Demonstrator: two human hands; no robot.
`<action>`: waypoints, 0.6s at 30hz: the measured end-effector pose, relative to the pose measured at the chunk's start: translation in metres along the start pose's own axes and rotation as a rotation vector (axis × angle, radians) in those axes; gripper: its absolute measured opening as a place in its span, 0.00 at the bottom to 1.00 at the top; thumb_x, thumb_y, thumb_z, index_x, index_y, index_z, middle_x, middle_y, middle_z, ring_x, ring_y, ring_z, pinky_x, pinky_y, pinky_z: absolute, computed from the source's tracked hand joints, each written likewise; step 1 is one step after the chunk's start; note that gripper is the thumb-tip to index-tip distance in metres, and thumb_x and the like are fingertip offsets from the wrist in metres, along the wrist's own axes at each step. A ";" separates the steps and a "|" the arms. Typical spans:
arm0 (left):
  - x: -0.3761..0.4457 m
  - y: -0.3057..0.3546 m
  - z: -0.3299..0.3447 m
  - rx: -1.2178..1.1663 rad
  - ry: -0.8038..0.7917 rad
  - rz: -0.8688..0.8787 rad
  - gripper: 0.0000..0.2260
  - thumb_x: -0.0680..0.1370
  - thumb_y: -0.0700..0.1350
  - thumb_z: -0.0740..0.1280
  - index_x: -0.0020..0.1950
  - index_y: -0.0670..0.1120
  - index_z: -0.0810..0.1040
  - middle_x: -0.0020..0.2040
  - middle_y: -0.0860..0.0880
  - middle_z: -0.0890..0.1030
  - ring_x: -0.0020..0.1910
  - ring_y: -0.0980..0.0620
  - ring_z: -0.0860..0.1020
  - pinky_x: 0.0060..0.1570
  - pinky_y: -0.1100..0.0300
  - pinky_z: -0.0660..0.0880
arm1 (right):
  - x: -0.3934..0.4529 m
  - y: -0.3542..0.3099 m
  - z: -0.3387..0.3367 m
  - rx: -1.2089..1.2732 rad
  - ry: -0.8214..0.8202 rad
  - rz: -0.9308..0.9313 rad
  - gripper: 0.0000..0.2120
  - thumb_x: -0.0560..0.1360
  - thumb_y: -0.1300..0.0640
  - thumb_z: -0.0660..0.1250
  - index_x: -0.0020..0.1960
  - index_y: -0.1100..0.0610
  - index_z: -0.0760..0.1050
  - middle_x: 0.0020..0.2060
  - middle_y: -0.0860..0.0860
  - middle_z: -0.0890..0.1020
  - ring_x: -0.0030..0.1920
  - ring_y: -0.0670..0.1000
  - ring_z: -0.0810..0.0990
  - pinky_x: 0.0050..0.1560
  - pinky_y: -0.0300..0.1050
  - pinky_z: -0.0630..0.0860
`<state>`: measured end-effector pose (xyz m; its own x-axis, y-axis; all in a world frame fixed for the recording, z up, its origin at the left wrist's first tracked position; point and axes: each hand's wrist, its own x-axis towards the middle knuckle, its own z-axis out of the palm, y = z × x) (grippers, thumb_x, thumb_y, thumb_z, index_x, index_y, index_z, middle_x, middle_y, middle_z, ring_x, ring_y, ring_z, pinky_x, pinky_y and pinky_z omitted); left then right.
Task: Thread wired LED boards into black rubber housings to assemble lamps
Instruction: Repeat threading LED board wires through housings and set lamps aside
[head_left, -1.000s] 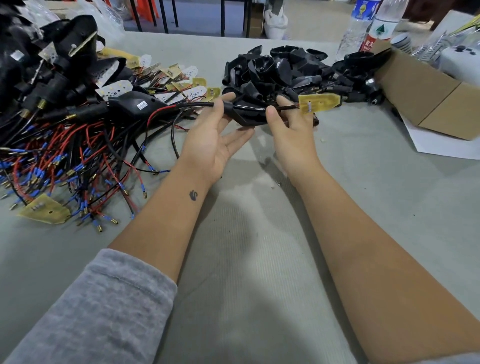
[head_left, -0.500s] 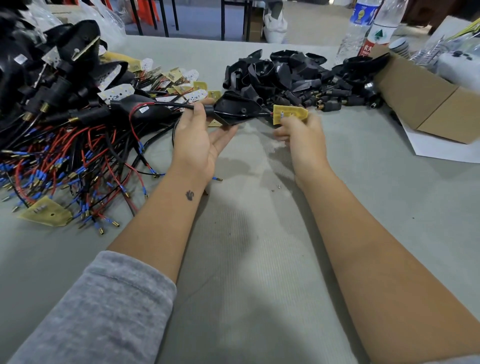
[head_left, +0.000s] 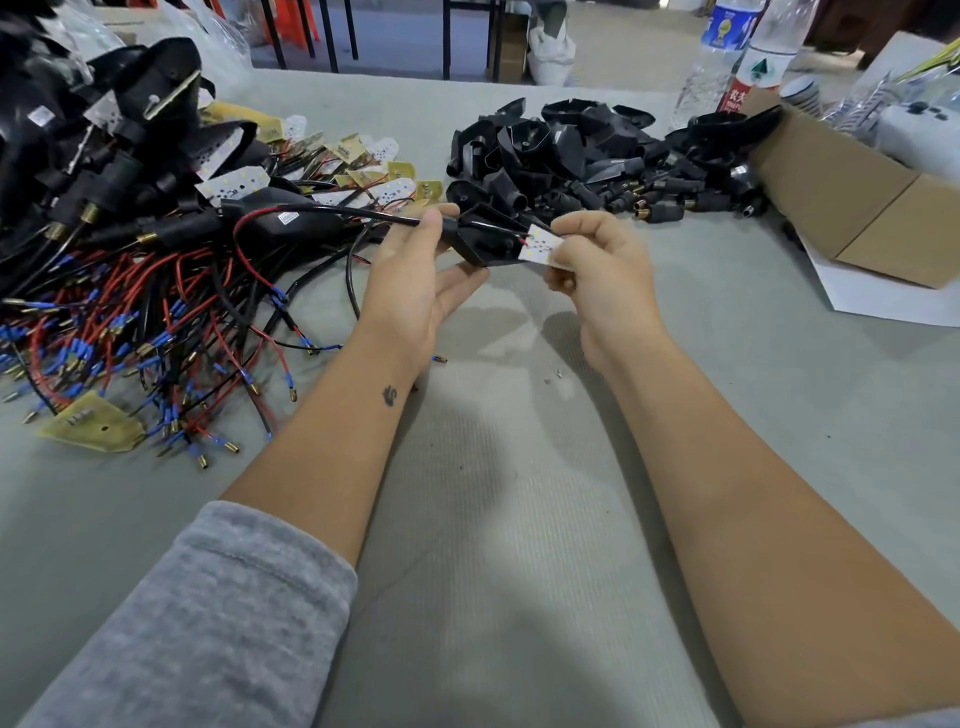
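Above the desk's (head_left: 467, 519) middle, well short of its far edge, the black rubber housing (head_left: 480, 241) is held in the air: probably light and pliable, best held at its narrow neck. The left hand (head_left: 415, 280) pinches that neck, other fingers loosely spread. The LED board (head_left: 540, 245), thin, stiff, likely fragile, is pinched at its edge by the right hand's (head_left: 597, 270) curled fingertips (head_left: 563, 228) at the housing's mouth.

Both bare forearms reach up from the bottom of the frame toward its centre, the left one leaving a grey knit sleeve pushed back. The left hand (head_left: 415, 280) lies palm up, thumb pressed forward, fingers loosely extended. The right hand (head_left: 602, 270) is curled, thumb and fingertips pinching together.
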<state>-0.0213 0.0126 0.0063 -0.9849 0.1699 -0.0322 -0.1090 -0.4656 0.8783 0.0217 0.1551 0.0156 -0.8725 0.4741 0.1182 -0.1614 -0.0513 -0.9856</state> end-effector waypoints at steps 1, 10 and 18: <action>-0.001 -0.001 0.001 0.032 -0.012 0.003 0.09 0.84 0.47 0.58 0.52 0.47 0.77 0.59 0.45 0.81 0.49 0.45 0.84 0.52 0.51 0.81 | -0.001 0.001 0.001 -0.052 -0.025 -0.029 0.13 0.72 0.72 0.62 0.46 0.56 0.74 0.31 0.49 0.76 0.32 0.47 0.74 0.35 0.37 0.72; -0.006 -0.002 0.007 0.256 -0.070 0.019 0.12 0.84 0.47 0.59 0.46 0.50 0.80 0.47 0.52 0.82 0.43 0.51 0.84 0.46 0.56 0.82 | -0.004 0.007 0.003 -0.345 -0.066 -0.196 0.10 0.72 0.67 0.69 0.43 0.51 0.78 0.36 0.44 0.80 0.34 0.37 0.76 0.41 0.33 0.75; -0.006 -0.003 0.003 0.311 -0.094 0.061 0.14 0.85 0.48 0.56 0.46 0.49 0.79 0.46 0.51 0.81 0.40 0.53 0.83 0.41 0.57 0.81 | -0.005 0.010 0.004 -0.592 -0.020 -0.412 0.16 0.67 0.64 0.74 0.51 0.52 0.75 0.47 0.46 0.72 0.44 0.40 0.70 0.48 0.30 0.67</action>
<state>-0.0148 0.0156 0.0052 -0.9702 0.2357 0.0563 0.0103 -0.1922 0.9813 0.0224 0.1484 0.0053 -0.8036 0.3359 0.4913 -0.2070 0.6162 -0.7599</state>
